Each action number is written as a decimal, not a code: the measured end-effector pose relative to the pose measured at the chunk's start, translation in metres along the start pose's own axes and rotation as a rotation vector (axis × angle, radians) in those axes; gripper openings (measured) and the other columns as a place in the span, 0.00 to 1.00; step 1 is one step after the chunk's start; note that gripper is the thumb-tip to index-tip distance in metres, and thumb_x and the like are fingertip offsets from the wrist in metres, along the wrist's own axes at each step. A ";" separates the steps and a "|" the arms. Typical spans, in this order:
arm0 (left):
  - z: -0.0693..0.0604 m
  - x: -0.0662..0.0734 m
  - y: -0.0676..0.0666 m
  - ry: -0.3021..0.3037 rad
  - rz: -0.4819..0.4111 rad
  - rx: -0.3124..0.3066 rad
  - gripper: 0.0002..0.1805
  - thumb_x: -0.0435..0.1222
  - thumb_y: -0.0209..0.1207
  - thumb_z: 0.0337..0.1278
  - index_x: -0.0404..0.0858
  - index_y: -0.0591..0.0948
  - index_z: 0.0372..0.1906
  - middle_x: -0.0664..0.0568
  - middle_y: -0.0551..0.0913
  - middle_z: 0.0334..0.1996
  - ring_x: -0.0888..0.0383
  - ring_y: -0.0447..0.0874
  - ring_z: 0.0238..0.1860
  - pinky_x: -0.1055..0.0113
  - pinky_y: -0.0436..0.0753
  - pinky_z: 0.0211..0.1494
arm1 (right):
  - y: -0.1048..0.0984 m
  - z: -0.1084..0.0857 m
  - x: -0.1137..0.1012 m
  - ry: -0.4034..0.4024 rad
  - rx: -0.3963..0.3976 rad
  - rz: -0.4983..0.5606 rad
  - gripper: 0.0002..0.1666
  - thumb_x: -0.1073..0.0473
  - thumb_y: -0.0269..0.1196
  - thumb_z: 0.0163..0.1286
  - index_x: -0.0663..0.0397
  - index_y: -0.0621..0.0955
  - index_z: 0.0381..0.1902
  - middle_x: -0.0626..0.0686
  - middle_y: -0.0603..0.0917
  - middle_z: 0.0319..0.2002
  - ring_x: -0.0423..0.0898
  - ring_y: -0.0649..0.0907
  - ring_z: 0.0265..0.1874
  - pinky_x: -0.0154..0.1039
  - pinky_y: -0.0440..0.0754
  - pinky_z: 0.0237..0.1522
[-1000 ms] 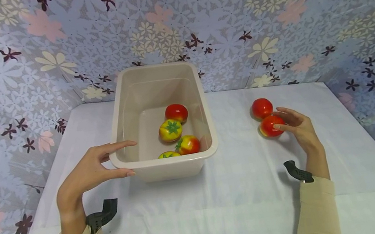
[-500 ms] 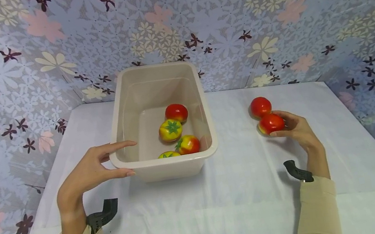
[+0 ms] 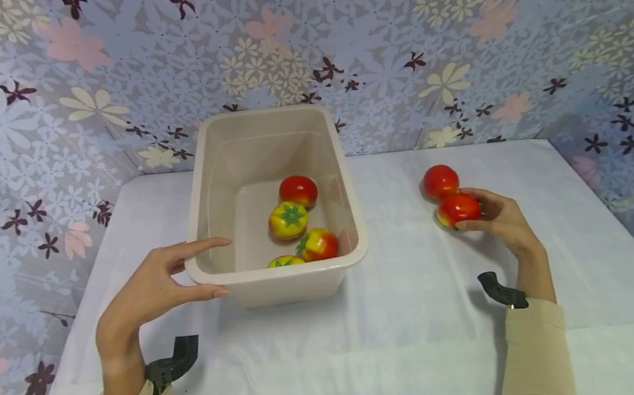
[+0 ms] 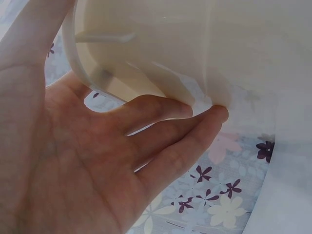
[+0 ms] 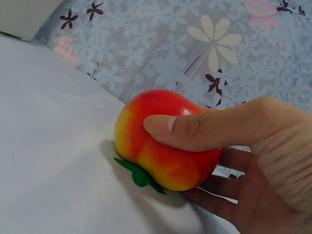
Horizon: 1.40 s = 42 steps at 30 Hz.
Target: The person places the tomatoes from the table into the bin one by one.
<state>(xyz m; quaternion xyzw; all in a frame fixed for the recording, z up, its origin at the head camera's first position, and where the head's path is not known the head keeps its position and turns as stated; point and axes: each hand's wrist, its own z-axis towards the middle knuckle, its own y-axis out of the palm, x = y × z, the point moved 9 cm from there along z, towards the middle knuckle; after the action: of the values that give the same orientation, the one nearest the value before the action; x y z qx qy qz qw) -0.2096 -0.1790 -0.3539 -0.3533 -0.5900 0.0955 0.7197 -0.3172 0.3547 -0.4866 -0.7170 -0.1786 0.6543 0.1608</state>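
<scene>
My right hand holds a red-and-yellow toy tomato low over the white tabletop. In the right wrist view the thumb presses one side of this tomato, fingers lie behind it, and its green leafy cap faces down. A second red tomato lies right behind it, touching or nearly so. At the left, my left hand grips the near left corner of a beige plastic bin, index finger over the rim, thumb at the front wall. The left wrist view shows other fingers against its outer wall.
Inside the bin lie several red and yellow tomatoes, the nearest partly hidden by the front rim. A white cloth covers the table. Flower-patterned sheeting rises behind the table and at both sides.
My right hand's fingers and thumb have closed around the nearer tomato, which has shifted slightly back and turned. The farther tomato has moved slightly. My left hand and the bin stay put.
</scene>
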 end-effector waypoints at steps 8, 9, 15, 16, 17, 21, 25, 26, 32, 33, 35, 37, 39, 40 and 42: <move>-0.001 -0.001 0.001 -0.002 -0.002 -0.001 0.35 0.41 0.74 0.45 0.47 0.78 0.64 0.45 0.75 0.65 0.47 0.70 0.66 0.43 0.71 0.64 | -0.001 0.000 -0.001 0.017 0.005 -0.025 0.46 0.53 0.74 0.57 0.49 0.68 0.72 0.60 0.67 0.71 0.56 0.69 0.66 0.62 0.64 0.68; -0.002 -0.001 0.001 -0.005 -0.002 0.000 0.35 0.41 0.75 0.45 0.47 0.78 0.64 0.45 0.75 0.65 0.47 0.70 0.65 0.43 0.71 0.64 | -0.001 0.000 -0.001 0.015 0.005 -0.027 0.46 0.53 0.74 0.57 0.49 0.68 0.71 0.59 0.67 0.70 0.55 0.69 0.65 0.62 0.64 0.68; -0.001 -0.002 0.001 -0.002 -0.001 0.002 0.36 0.40 0.75 0.44 0.46 0.78 0.64 0.44 0.75 0.65 0.47 0.71 0.65 0.42 0.71 0.63 | -0.003 0.001 -0.010 -0.032 0.006 -0.060 0.43 0.53 0.72 0.60 0.48 0.69 0.71 0.55 0.70 0.68 0.41 0.73 0.58 0.56 0.69 0.66; -0.001 -0.002 0.001 -0.002 -0.001 0.001 0.36 0.40 0.75 0.44 0.46 0.78 0.64 0.44 0.75 0.65 0.47 0.71 0.65 0.42 0.71 0.63 | -0.003 0.001 -0.012 -0.046 0.009 -0.070 0.42 0.53 0.72 0.60 0.49 0.69 0.71 0.54 0.71 0.67 0.39 0.73 0.57 0.51 0.72 0.65; -0.001 -0.002 0.000 -0.002 -0.003 0.001 0.36 0.40 0.75 0.44 0.46 0.78 0.64 0.44 0.74 0.65 0.47 0.71 0.65 0.43 0.71 0.63 | -0.003 0.000 -0.015 -0.060 0.012 -0.074 0.41 0.53 0.71 0.61 0.49 0.69 0.70 0.53 0.72 0.66 0.37 0.74 0.55 0.46 0.73 0.64; -0.001 -0.001 0.000 -0.011 -0.002 0.002 0.36 0.41 0.75 0.45 0.46 0.78 0.64 0.44 0.74 0.65 0.46 0.71 0.65 0.42 0.71 0.64 | -0.003 0.000 -0.024 -0.104 0.035 -0.050 0.39 0.54 0.72 0.61 0.51 0.71 0.69 0.50 0.75 0.63 0.33 0.75 0.52 0.24 0.75 0.54; -0.001 0.000 0.000 -0.011 0.002 0.004 0.35 0.41 0.74 0.45 0.46 0.78 0.63 0.44 0.74 0.65 0.45 0.71 0.65 0.40 0.71 0.64 | -0.003 0.000 -0.031 -0.130 0.055 0.015 0.38 0.57 0.71 0.60 0.52 0.71 0.68 0.52 0.75 0.63 0.32 0.74 0.54 0.18 0.74 0.51; -0.001 0.000 0.000 -0.011 0.001 0.004 0.35 0.41 0.74 0.45 0.47 0.78 0.63 0.44 0.74 0.65 0.45 0.71 0.65 0.40 0.71 0.63 | -0.003 0.000 -0.032 -0.136 0.059 0.024 0.38 0.58 0.71 0.61 0.53 0.71 0.68 0.53 0.74 0.64 0.32 0.74 0.55 0.18 0.74 0.51; -0.002 -0.001 0.000 -0.016 0.002 0.005 0.36 0.42 0.75 0.44 0.47 0.78 0.64 0.44 0.75 0.65 0.47 0.71 0.65 0.42 0.71 0.63 | 0.000 0.000 -0.048 -0.178 0.075 0.061 0.38 0.60 0.71 0.61 0.53 0.71 0.69 0.53 0.73 0.66 0.34 0.73 0.58 0.19 0.74 0.52; -0.002 -0.002 0.000 -0.015 0.004 0.005 0.36 0.42 0.75 0.44 0.47 0.78 0.64 0.45 0.75 0.65 0.47 0.71 0.65 0.42 0.71 0.63 | 0.000 0.000 -0.051 -0.189 0.075 0.070 0.38 0.60 0.71 0.61 0.53 0.71 0.68 0.53 0.73 0.66 0.34 0.73 0.58 0.19 0.74 0.52; -0.002 -0.002 0.000 -0.016 0.004 0.004 0.36 0.41 0.75 0.44 0.47 0.78 0.64 0.44 0.75 0.65 0.47 0.71 0.65 0.42 0.71 0.63 | 0.003 -0.001 -0.059 -0.212 0.075 0.108 0.38 0.62 0.71 0.61 0.54 0.71 0.68 0.53 0.74 0.65 0.35 0.74 0.58 0.19 0.74 0.52; -0.001 -0.002 0.000 -0.014 0.003 0.003 0.36 0.41 0.75 0.44 0.47 0.78 0.64 0.44 0.75 0.65 0.47 0.71 0.65 0.42 0.71 0.63 | 0.004 -0.002 -0.066 -0.241 0.074 0.146 0.37 0.64 0.70 0.60 0.56 0.71 0.68 0.52 0.75 0.64 0.35 0.74 0.58 0.19 0.75 0.52; -0.001 -0.002 0.000 -0.014 0.004 0.003 0.36 0.41 0.75 0.44 0.46 0.78 0.64 0.44 0.75 0.65 0.47 0.70 0.65 0.42 0.71 0.64 | 0.006 -0.003 -0.075 -0.282 0.075 0.187 0.37 0.67 0.70 0.60 0.57 0.72 0.67 0.51 0.76 0.63 0.36 0.75 0.58 0.20 0.75 0.52; -0.001 -0.002 0.000 -0.014 0.003 0.003 0.36 0.41 0.75 0.44 0.46 0.78 0.64 0.44 0.75 0.65 0.47 0.70 0.65 0.42 0.71 0.64 | 0.007 -0.004 -0.079 -0.301 0.077 0.205 0.37 0.68 0.70 0.60 0.58 0.72 0.67 0.51 0.76 0.63 0.37 0.75 0.58 0.21 0.75 0.53; 0.000 -0.002 0.000 -0.011 0.004 0.002 0.36 0.41 0.75 0.44 0.47 0.78 0.64 0.45 0.75 0.65 0.47 0.70 0.65 0.42 0.71 0.64 | 0.009 -0.005 -0.087 -0.338 0.085 0.229 0.37 0.70 0.69 0.59 0.59 0.72 0.67 0.50 0.77 0.62 0.38 0.76 0.58 0.22 0.76 0.53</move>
<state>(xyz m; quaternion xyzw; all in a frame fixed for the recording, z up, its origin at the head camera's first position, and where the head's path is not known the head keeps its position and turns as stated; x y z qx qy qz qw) -0.2096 -0.1800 -0.3556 -0.3532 -0.5932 0.0991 0.7166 -0.3186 0.3059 -0.4141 -0.6052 -0.0926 0.7863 0.0830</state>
